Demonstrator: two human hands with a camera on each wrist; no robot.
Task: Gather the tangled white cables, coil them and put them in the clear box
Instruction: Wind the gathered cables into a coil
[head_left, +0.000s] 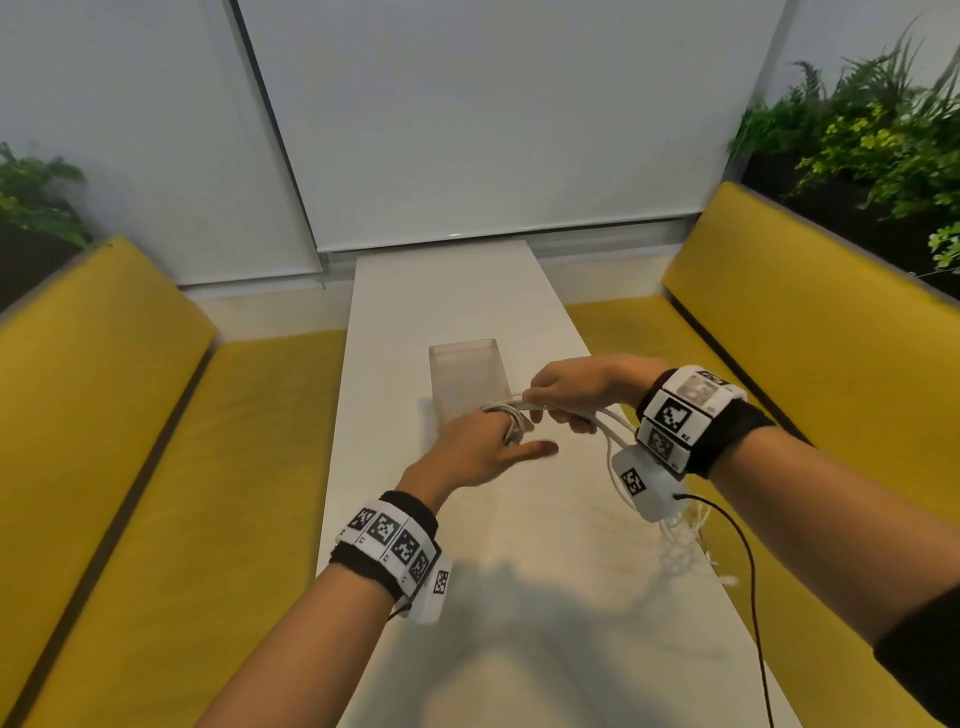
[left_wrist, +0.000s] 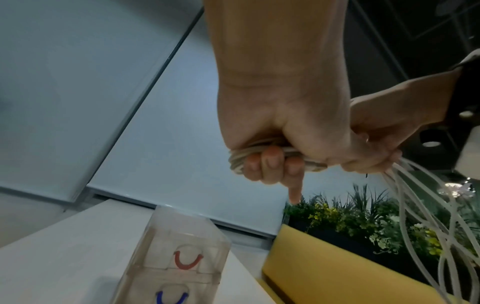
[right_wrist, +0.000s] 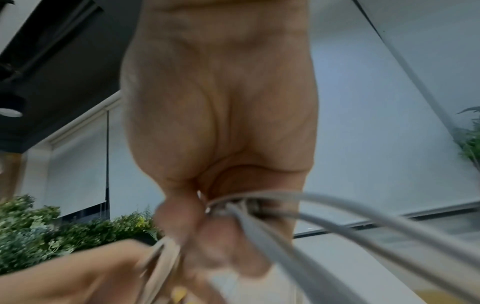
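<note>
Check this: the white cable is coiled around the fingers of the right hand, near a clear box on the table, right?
No: the left wrist view shows the white cable coiled around the fingers of the left hand, near the clear box on the table.

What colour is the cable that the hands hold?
The cable is white; the head view shows it best.

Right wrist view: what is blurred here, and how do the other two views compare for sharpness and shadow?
Right wrist view: the white cable near the lens and the fingertips of the right hand are smeared. Head view: sharper, with soft arm shadows on the table. Left wrist view: the left hand and the clear box are fairly crisp.
</note>
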